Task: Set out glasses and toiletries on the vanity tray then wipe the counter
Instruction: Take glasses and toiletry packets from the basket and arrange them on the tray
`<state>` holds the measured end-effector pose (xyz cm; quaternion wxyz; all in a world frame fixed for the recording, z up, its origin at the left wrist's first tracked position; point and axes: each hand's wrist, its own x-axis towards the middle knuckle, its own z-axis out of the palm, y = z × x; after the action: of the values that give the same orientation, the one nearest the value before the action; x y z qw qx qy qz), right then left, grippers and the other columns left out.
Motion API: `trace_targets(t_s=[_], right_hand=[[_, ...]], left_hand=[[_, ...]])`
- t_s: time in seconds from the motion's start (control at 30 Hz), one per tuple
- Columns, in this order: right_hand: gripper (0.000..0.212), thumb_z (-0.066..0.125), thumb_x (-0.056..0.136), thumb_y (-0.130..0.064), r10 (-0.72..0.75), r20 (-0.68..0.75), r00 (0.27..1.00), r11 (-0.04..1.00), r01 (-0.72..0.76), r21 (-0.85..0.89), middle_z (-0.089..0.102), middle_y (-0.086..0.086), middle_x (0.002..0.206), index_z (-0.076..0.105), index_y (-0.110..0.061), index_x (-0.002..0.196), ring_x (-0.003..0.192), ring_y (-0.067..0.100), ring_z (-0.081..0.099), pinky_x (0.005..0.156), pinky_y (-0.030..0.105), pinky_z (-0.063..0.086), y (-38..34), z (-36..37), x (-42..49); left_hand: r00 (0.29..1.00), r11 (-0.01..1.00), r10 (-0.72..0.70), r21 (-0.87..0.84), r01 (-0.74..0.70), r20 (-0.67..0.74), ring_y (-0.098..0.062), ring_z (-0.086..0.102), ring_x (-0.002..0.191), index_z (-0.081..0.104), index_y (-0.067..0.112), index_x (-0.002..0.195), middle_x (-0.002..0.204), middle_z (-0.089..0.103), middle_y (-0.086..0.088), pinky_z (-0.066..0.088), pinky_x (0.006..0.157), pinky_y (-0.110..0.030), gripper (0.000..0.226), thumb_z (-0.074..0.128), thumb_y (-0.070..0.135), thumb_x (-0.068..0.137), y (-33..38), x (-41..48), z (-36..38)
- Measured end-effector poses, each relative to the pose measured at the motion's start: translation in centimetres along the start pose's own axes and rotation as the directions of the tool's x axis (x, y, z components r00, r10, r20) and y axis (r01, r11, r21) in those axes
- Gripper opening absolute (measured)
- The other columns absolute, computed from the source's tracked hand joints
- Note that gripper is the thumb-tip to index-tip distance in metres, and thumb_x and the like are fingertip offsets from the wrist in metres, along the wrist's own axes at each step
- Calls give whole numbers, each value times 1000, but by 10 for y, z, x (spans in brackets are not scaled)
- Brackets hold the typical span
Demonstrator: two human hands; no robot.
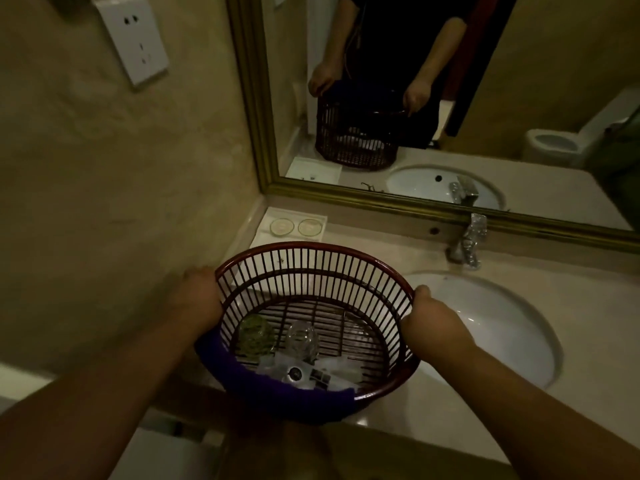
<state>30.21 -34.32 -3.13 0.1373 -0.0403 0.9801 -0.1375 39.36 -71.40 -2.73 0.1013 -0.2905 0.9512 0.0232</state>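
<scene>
I hold a round dark-red slatted basket (311, 258) over the counter's front edge. My left hand (199, 297) grips its left rim and my right hand (427, 318) grips its right rim. A purple cloth (277, 393) hangs over the near rim. Inside lie a greenish glass (255, 334), a clear glass (302, 340) and several small wrapped toiletries (304, 374). Behind the basket, in the corner, sits the white vanity tray (273, 233) with two round coasters (282, 226).
An oval white sink (502, 327) lies to the right, with a chrome faucet (469, 240) behind it. A gold-framed mirror (381, 199) runs along the back wall. A wall socket (133, 39) sits on the beige left wall.
</scene>
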Motion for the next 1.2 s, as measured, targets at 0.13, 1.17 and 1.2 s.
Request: trace_targets(t_s=[0.13,1.17,1.2], right_hand=[[24,52,93,-11,32,3,999,999,-32,12,59,1,81,43,-15,114,69,19,60,64,36,54,-23,9,-10],[45,72,83,-48,-277,-250,927,936,202,-290,51,-6,76,43,-30,113,60,20,52,49,30,41,-112,51,68],[44,72,83,-47,-284,-255,924,934,207,-290,48,-7,73,43,-31,112,58,19,51,47,29,40,-112,52,68]], left_hand=[[999,994,48,103,-47,-15,-24,60,95,53,9,117,115,55,-12,53,78,-34,37,70,19,86,-17,16,0],[915,934,351,149,-325,-199,-23,59,62,42,13,108,84,61,-5,40,49,-32,20,55,12,92,-27,79,2],[919,937,344,138,-321,-194,-22,57,61,41,14,107,84,61,-5,40,50,-32,20,54,11,92,-27,80,0]])
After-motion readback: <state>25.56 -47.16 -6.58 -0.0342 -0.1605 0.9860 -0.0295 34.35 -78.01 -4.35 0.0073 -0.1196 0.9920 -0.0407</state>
